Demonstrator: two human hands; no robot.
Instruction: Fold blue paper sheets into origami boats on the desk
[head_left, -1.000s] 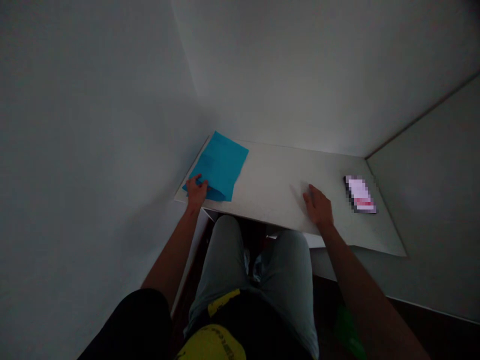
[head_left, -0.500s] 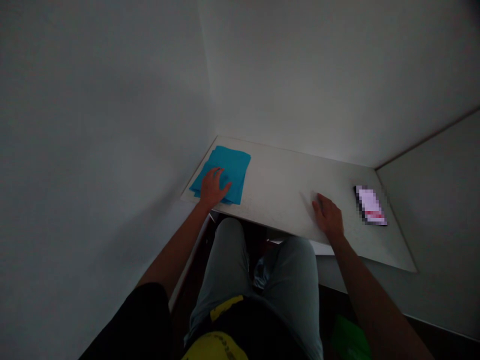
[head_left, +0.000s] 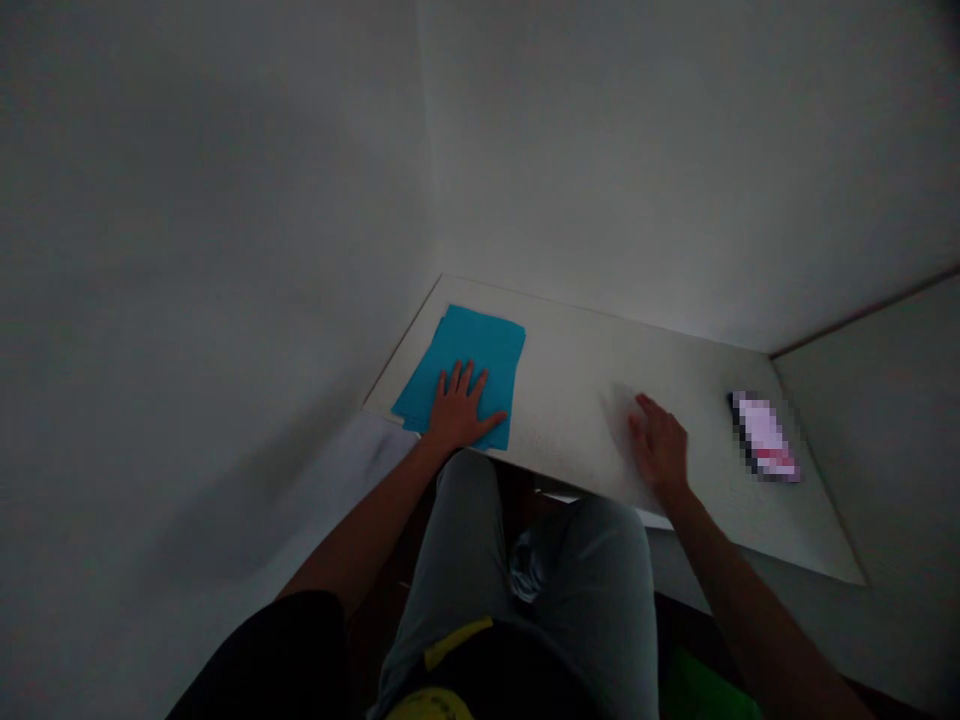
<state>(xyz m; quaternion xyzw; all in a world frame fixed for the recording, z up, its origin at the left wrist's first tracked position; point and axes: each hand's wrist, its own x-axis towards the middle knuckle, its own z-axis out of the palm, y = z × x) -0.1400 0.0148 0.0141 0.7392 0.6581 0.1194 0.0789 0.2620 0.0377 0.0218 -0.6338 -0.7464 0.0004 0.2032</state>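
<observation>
Blue sheets (head_left: 484,340), stacked a little unevenly, lie at the left end of a white tabletop (head_left: 570,380). Whether they are paper or cloth I cannot tell. Flat on their near part rests my left hand (head_left: 459,408), fingers spread and holding nothing. My right hand (head_left: 661,442) hovers at or just above the tabletop's right half, with loosely bent fingers apart and nothing visible in them. Part of its palm side is hidden.
A phone (head_left: 765,437) with a blurred-out screen lies at the tabletop's right end. Walls bound the tabletop at the left, back and right. Below its front edge are my knees (head_left: 469,510), and something green (head_left: 701,685) sits low at the right.
My left hand has flattened and spread its fingers on the blue sheets, where it was curled before. The sheets now overlap more evenly. The view has shifted slightly; my right hand stays about in place.
</observation>
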